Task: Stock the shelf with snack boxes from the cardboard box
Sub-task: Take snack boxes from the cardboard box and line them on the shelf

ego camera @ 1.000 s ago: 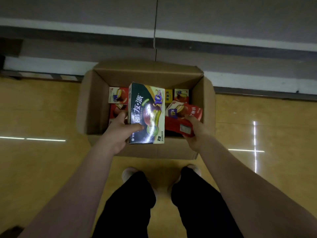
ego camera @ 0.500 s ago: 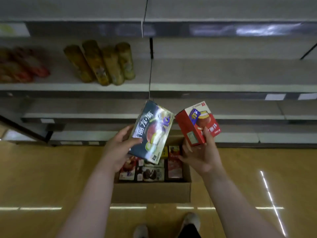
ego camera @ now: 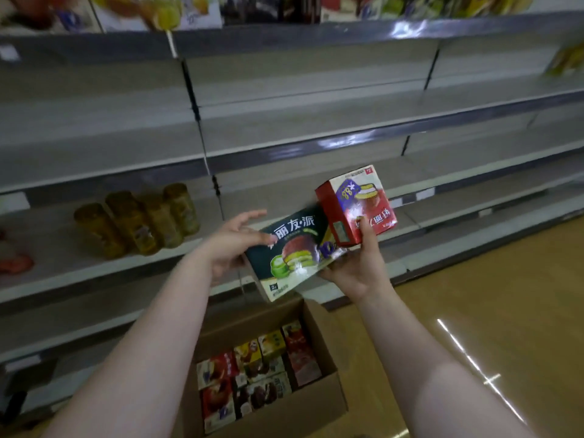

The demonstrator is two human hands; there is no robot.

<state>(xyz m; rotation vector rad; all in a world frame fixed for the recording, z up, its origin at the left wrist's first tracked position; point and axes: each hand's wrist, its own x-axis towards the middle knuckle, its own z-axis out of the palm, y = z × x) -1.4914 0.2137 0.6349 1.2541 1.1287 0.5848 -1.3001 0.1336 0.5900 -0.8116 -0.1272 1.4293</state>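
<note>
A dark green snack box [ego camera: 294,251] lies tilted in front of the shelves, with my left hand [ego camera: 232,245] gripping its left end, thumb on its face and fingers spread behind. Its right end rests against my right hand [ego camera: 357,268], which holds a red snack box [ego camera: 357,205] upright just above, thumb on its front. Both boxes hang before the grey lower shelf [ego camera: 284,191]. Below my arms, the open cardboard box [ego camera: 325,346] stands on the floor with several snack boxes [ego camera: 256,377] packed inside.
Several yellow-brown canisters [ego camera: 136,219] stand on the shelf to the left, with red packs [ego camera: 15,263] at the far left. The top shelf [ego camera: 158,11] holds assorted goods. The middle grey shelves [ego camera: 300,121] are bare. Wooden floor [ego camera: 489,295] extends to the right.
Both hands lifted their boxes out of the cardboard box up to shelf height. The green box has tipped flatter and now touches my right hand. The view rose toward the shelves.
</note>
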